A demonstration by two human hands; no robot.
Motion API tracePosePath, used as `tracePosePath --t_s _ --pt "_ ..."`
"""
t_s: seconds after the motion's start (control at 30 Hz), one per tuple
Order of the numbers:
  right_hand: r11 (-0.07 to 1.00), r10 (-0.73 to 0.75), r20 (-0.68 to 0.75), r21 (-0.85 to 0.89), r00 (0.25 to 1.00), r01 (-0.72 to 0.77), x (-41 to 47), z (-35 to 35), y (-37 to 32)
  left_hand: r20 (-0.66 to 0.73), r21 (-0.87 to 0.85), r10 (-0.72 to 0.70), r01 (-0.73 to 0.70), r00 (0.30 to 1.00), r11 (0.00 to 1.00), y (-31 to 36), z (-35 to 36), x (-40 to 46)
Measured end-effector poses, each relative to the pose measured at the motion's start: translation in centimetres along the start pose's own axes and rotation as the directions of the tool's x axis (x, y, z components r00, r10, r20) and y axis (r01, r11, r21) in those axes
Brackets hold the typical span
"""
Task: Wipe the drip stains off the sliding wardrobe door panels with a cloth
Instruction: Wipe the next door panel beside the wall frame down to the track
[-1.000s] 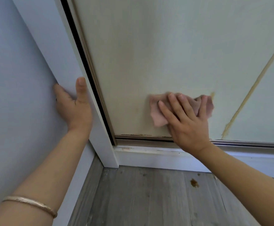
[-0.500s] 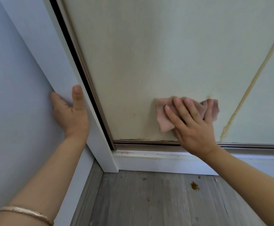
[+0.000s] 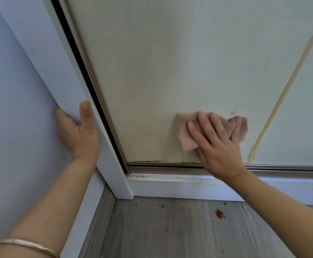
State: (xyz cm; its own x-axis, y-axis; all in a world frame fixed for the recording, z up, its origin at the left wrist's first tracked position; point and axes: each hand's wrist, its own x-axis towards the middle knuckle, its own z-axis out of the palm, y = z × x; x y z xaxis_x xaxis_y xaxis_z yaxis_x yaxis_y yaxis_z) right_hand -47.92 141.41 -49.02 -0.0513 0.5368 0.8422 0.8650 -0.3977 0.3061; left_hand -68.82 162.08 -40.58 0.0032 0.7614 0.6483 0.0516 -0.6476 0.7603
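Two hands work low on the wardrobe. The right hand (image 3: 217,144) lies flat with fingers spread and straight, pressing a pink cloth (image 3: 187,135) against the cream door panel (image 3: 161,71). That cloth sits near the panel's bottom edge, just above the metal bottom track (image 3: 170,165), and its right corner peeks out past the fingers, close below a small yellowish stain spot (image 3: 232,113). To the right of the cloth, apart from it, a long yellowish drip streak (image 3: 274,107) runs diagonally down the panel and ends just above the track. Left of the cloth the panel is bare as far as its metal side edge.

The left hand (image 3: 77,133) braces on the white side frame (image 3: 59,71) at the wardrobe's left: the thumb lies straight up the frame's front face, while the fingers wrap round its outer edge where it meets the pale wall (image 3: 12,108). A gold bangle (image 3: 29,245) circles that forearm at near left.

Below the track runs a white plinth (image 3: 170,187), then grey wooden floor (image 3: 152,229) carrying a brown spot (image 3: 220,214).
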Motion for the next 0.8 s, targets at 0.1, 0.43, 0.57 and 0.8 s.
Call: tracePosePath --t_s 0.1,0.43,0.57,0.8 --pt "0.998 -0.057 0.048 -0.018 0.997 0.058 0.1 -0.9 0.2 -0.009 -0.003 0.005 -0.005 1.000 1.000 0.0 0.0 0.0" --pt "0.999 -0.054 0.095 -0.001 0.994 0.054 -1.3 0.0 -1.3 -0.013 -0.010 0.005 -0.005 1.000 1.000 -0.3 0.0 0.1" --pt "0.999 -0.051 0.060 0.013 0.997 0.050 0.6 -0.7 -0.5 -0.004 -0.015 0.009 -0.009 1.000 1.000 -0.3 0.0 0.2" --pt "0.995 -0.098 0.027 -0.015 0.995 0.098 -1.2 0.6 -0.5 -0.015 -0.011 0.009 -0.010 1.000 1.000 -0.7 0.0 0.2"
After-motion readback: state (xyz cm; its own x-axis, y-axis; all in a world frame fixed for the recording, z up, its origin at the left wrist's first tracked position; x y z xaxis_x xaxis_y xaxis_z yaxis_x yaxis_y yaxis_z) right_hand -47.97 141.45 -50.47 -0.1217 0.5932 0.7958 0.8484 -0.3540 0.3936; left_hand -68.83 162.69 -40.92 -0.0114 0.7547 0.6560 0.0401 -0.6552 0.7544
